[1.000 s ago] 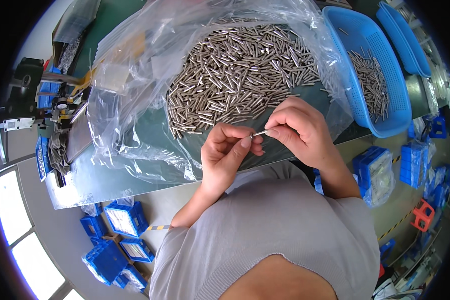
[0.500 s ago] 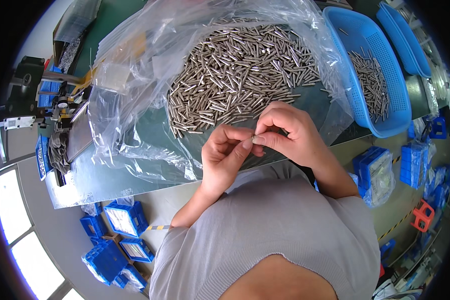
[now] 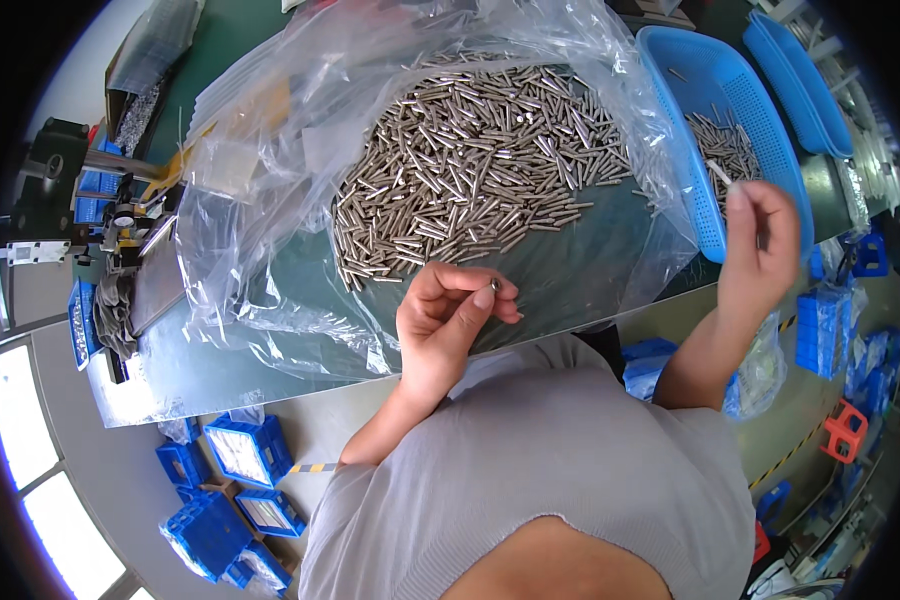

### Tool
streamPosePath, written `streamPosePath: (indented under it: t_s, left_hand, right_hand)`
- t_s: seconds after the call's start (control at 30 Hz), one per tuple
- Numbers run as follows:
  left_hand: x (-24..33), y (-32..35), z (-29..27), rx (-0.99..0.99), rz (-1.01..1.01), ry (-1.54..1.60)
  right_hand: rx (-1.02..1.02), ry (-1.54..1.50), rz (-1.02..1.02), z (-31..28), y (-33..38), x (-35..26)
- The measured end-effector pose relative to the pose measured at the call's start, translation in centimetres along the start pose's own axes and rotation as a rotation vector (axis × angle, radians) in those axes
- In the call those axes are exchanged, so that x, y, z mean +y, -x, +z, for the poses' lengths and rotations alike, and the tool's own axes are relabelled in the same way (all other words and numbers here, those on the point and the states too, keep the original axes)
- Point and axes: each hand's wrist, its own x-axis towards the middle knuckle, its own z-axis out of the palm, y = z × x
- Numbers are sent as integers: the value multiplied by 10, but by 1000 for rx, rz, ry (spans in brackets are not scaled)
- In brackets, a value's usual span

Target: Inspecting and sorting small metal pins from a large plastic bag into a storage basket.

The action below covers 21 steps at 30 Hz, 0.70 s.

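Note:
My left hand [image 3: 440, 315] is closed over the table's front, thumb and forefinger pinching a small metal pin [image 3: 496, 285] whose round end shows. Over the near side of the light blue perforated basket [image 3: 660, 110], my right hand [image 3: 765, 245] is closed in a pinch; a bright metal pin [image 3: 719, 172] juts from its fingertips. Inside that basket lies a smaller heap of similar pins [image 3: 727, 140]. A wide pile of short metal pins [image 3: 480, 160] covers the middle of the table on clear plastic sheeting [image 3: 260, 240], beyond my left hand.
Another blue basket [image 3: 800, 90] stands at the far right. Clamp-like equipment [image 3: 120, 200] sits on the left of the green table [image 3: 220, 385]. Blue crates [image 3: 245, 450] are on the floor at left, more crates [image 3: 825, 325] at right, near a red stool [image 3: 844, 432].
My right hand has parted from my left and swung right to the blue basket, with a pin at its fingertips. My left hand stays nearly in place, still pinching.

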Motion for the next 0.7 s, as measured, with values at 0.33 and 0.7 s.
streamPosePath:
  t_s: [0.33, 0.7]
  left_hand:
    - [-1, -1, -1, 16, 38, -3]
    - [0, 0, -2, 25, 39, 7]
  right_hand:
    - [-792, -93, -370, 75, 52, -26]
    - [-951, 213, -559, 78, 56, -33]
